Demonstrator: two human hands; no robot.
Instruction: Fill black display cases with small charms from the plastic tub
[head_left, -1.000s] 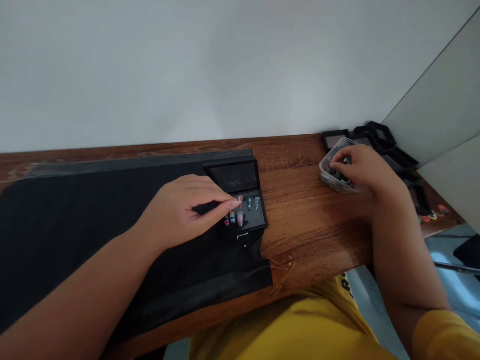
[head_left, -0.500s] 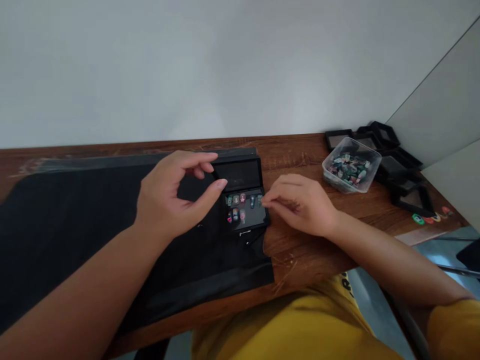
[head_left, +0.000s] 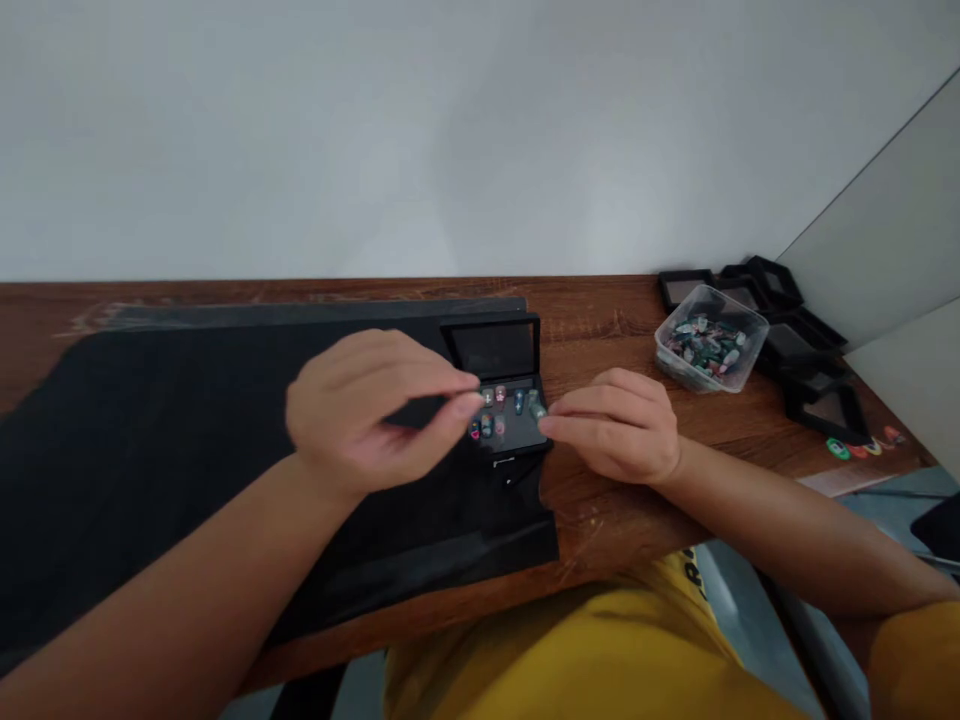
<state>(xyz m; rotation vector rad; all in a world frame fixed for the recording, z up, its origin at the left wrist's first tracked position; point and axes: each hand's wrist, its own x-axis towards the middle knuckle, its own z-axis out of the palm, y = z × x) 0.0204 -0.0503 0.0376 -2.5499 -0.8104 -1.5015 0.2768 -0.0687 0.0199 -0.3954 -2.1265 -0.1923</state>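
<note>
A small black hinged box (head_left: 517,440) stands with its lid (head_left: 493,350) up on the black mat. Inside lie press-on nails in two short rows, among them a pink nail (head_left: 500,395) and a blue nail (head_left: 519,402). My right hand (head_left: 615,425) pinches a grey-green press-on nail (head_left: 537,408) at the box's right side. At the left edge of the box, my left hand (head_left: 382,410) has thumb and forefinger brought together; what is between the tips, if anything, is hidden. The left hand covers part of the upper-left nails.
To the right, a clear plastic tub (head_left: 750,365) holds many loose nails. Several black boxes (head_left: 802,345) are piled behind and beside it. Small colourful pieces (head_left: 838,449) lie near the wooden table's right edge. A pale wall rises behind.
My left hand's thumb and forefinger have closed from a wide gap to a pinch and moved toward the box. The grey-green nail at my right fingertips now sits tilted.
</note>
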